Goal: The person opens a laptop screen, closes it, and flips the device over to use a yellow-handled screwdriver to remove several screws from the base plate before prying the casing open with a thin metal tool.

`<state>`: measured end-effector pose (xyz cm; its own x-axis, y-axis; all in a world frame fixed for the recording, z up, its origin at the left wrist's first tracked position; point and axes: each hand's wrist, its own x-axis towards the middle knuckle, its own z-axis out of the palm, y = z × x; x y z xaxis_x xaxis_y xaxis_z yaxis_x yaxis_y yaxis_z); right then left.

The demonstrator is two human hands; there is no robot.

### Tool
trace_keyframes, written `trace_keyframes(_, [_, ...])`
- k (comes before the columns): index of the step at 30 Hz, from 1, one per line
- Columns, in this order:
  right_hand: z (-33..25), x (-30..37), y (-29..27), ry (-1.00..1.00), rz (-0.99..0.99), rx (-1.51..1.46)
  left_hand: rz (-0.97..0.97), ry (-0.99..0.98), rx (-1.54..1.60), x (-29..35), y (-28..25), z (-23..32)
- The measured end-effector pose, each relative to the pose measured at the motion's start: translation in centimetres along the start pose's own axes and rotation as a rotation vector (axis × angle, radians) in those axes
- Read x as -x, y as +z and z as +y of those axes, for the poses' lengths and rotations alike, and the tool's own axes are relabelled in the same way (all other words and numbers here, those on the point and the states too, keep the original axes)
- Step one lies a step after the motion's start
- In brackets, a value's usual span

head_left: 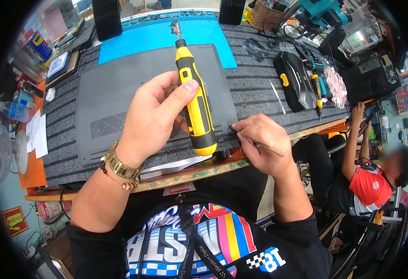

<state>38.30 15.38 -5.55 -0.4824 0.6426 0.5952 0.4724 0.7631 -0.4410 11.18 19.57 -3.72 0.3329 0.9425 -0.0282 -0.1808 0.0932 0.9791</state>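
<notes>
My left hand [160, 109] grips a yellow and black cordless electric screwdriver [195, 100], its bit pointing to the far side, with small screws [174, 28] clustered at the tip. Under it lies a grey laptop [120, 88], bottom cover up, vents showing. My right hand [262, 139] is closed around thin metal tweezers [269, 149], whose dark tip reaches the laptop's near right corner. Whether the tip touches the cover, I cannot tell.
The laptop rests on a ribbed grey mat [255, 88], partly over a blue work mat [143, 39]. To the right are a pointed metal strip [277, 96], a black case [297, 83] and another yellow screwdriver [316, 88]. A person in red [369, 186] sits at right.
</notes>
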Motion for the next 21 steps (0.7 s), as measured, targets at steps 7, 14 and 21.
trace_keyframes(7, [0.34, 0.39, 0.78, -0.004, 0.091, -0.027, 0.002, 0.005, -0.008, -0.09, 0.06, 0.02])
trace_keyframes(14, [0.07, 0.61, 0.71, 0.102, 0.157, -0.12, 0.009, 0.004, -0.004, 0.0, 0.05, 0.03])
trace_keyframes(21, [-0.3, 0.08, 0.53, 0.129, 0.115, -0.087, 0.003, 0.001, -0.005, -0.07, 0.04, -0.02])
